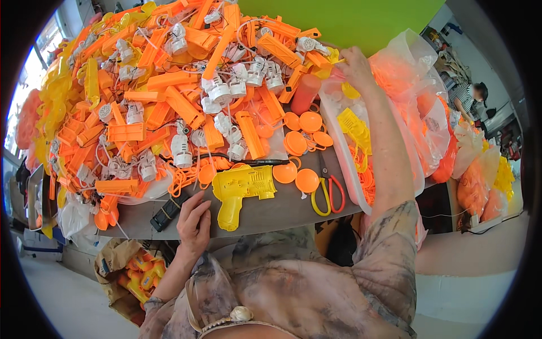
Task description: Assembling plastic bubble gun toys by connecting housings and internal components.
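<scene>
A yellow toy gun half-shell [228, 195] lies on the grey table [259, 225], its grip toward me. My left hand [195, 223] rests at the table's front edge just left of that shell, fingers loosely bent and apart, holding nothing. Stretched far forward, my right hand [357, 66] has its fingers closed around a yellow plastic piece [334, 56] at the right end of the heap; the fingertips are partly hidden. Below that forearm stands a long white bin [345, 186] with a yellow gun shell [355, 131] and orange parts inside.
A big heap of orange battery-box-like parts [183, 107] and white wired units [217, 87] covers the table's left and middle. Orange discs [307, 181], scissors [327, 195] and a black object [166, 212] lie near the front. Filled plastic bags [418, 107] stand right. Another person [466, 99] is far right.
</scene>
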### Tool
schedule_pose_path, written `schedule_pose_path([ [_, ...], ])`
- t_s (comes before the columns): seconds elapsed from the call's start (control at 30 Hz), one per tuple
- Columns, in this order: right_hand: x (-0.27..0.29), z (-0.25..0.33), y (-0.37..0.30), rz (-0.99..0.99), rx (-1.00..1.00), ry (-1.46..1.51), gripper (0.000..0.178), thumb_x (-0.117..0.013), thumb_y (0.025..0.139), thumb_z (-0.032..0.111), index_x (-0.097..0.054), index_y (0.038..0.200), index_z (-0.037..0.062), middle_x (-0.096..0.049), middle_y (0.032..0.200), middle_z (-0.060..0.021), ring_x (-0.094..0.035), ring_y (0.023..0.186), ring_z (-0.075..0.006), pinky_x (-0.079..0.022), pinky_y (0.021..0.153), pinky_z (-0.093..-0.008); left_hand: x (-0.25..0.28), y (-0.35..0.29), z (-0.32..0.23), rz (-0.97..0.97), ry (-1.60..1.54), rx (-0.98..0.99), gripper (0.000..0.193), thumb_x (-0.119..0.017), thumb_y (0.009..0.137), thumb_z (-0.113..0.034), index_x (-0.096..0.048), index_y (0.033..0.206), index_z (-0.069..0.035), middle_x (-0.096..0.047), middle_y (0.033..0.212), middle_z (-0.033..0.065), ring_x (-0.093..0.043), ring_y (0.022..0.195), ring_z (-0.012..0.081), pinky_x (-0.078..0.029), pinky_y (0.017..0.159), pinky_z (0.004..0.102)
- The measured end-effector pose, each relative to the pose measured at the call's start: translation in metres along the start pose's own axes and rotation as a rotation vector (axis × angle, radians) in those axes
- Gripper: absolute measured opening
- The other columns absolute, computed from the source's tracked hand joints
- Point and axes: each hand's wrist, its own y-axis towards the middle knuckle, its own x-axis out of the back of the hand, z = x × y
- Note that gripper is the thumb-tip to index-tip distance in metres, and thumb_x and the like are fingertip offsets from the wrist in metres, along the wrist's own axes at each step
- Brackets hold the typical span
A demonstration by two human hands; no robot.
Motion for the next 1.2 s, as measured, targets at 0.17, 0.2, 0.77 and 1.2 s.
schedule_pose_path([
  [0.17, 0.042, 0.015, 0.003, 0.073, 0.174, -0.24, 0.02, -0.065, 0.074, 0.009, -0.056, 0.089, -0.0011, -0.051, 0.097, -0.015, -0.052, 0.095, -0.0331, -0.044, 0.081, -0.0404, -0.001, -0.001, -0.002, -0.006, -0.006, 0.002, 0.018, -0.057, 0.081, 0.006, -0.061, 0.098, 0.005, -0.058, 0.114, 0.0197, -0.059, 0.1, 0.0271, -0.047, 0.084, 0.0305],
  [0.2, 0.048, 0.019, 0.0, 0.075, 0.211, -0.284, 0.019, -0.065, 0.074, 0.008, -0.056, 0.089, -0.0013, -0.051, 0.097, -0.0149, -0.052, 0.096, -0.0324, -0.044, 0.081, -0.0406, 0.0, 0.0, -0.004, -0.006, -0.011, 0.019, 0.018, -0.058, 0.081, 0.006, -0.061, 0.098, 0.005, -0.058, 0.114, 0.0196, -0.059, 0.1, 0.0271, -0.047, 0.084, 0.0306],
  [0.77, 0.066, -0.014, -0.155, -0.185, -0.191, -0.143, 0.021, -0.068, 0.077, 0.019, -0.061, 0.083, -0.0004, -0.055, 0.09, -0.0129, -0.057, 0.081, -0.0274, -0.045, 0.071, -0.0359, -0.002, 0.001, -0.003, 0.015, -0.045, 0.051, 0.019, -0.058, 0.08, 0.005, -0.062, 0.099, 0.004, -0.058, 0.114, 0.0181, -0.059, 0.102, 0.0253, -0.046, 0.085, 0.0307],
  [1.2, 0.038, -0.004, -0.171, 0.125, -0.376, 0.03, 0.027, -0.068, 0.077, 0.025, -0.06, 0.08, -0.0005, -0.053, 0.087, -0.0155, -0.056, 0.08, -0.0327, -0.044, 0.07, -0.0405, -0.001, 0.001, -0.001, 0.024, -0.035, 0.005, 0.02, -0.06, 0.079, 0.005, -0.062, 0.099, 0.004, -0.058, 0.113, 0.0191, -0.06, 0.099, 0.0269, -0.048, 0.083, 0.031],
])
